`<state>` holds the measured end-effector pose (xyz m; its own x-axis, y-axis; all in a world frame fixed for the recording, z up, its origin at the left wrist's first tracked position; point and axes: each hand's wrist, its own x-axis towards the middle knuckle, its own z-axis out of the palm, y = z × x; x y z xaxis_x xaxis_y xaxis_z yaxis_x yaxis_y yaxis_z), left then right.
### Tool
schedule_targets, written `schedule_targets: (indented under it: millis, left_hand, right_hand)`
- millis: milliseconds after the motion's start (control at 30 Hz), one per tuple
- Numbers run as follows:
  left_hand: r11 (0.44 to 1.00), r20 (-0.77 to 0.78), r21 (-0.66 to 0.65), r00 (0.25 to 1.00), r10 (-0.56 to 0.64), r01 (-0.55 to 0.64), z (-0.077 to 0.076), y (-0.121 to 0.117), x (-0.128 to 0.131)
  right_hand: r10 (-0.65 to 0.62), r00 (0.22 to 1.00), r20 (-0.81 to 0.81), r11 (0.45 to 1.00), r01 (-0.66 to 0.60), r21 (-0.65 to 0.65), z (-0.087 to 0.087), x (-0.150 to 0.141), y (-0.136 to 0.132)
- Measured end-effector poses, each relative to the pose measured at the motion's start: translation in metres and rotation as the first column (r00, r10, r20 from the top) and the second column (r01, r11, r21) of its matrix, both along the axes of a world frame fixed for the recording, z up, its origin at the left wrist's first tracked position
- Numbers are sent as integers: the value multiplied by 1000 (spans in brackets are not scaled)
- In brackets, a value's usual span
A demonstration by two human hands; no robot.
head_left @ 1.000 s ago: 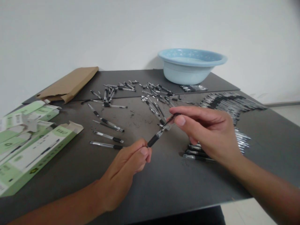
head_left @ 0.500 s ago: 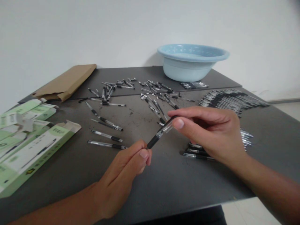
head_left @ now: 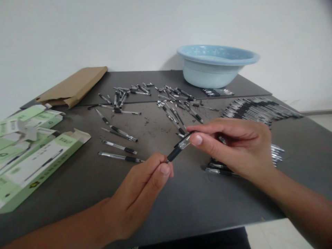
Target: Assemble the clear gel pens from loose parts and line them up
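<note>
A gel pen (head_left: 174, 154) with a black rubber grip slants up between my two hands over the table's middle. My left hand (head_left: 147, 183) is closed around its barrel, which is mostly hidden in the fingers. At the other end, my right hand (head_left: 230, 148) pinches the clear pen cap (head_left: 184, 141) between thumb and forefinger. The cap sits over the pen's tip, its black clip lying along the side near the grip. Below the right hand lie capped pens (head_left: 220, 171), partly covered by it. Left of the left hand, loose pens (head_left: 116, 156) lie on the table.
Green and white pen boxes (head_left: 44, 166) are piled at the left, with a brown paper envelope (head_left: 75, 84) behind. A blue basin (head_left: 212, 74) stands at the back. Pen parts (head_left: 171, 114) are scattered mid-table, and a long row of pens (head_left: 256, 110) lies at the right.
My right hand has brought the cap down over the pen's tip, closer to the black grip. My left hand keeps its hold on the barrel. The view has shifted slightly.
</note>
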<state>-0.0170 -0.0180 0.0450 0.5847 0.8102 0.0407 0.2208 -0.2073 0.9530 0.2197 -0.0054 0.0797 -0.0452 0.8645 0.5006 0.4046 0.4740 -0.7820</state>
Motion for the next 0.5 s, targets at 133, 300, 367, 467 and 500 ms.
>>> schedule_targets:
  millis: [133, 300, 367, 467, 500]
  left_hand:
    - [998, -29, 52, 999, 43, -41, 2, 0, 3]
    - [993, -76, 116, 997, -2, 11, 3, 2, 2]
    - [988, -85, 150, 996, -25, 37, 1, 4, 0]
    - [979, -94, 195, 995, -38, 56, -1, 4, -1]
    - [977, -96, 203, 995, -41, 60, -1, 4, -1]
  right_hand:
    - [12, 999, 39, 1000, -13, 28, 0, 3, 1]
    - [20, 998, 56, 999, -22, 25, 2, 5, 2]
    - [19, 999, 50, 1000, -19, 19, 4, 6, 3]
    - [-15, 999, 31, 999, 14, 30, 7, 7, 3]
    - [-30, 999, 20, 999, 30, 31, 8, 7, 3]
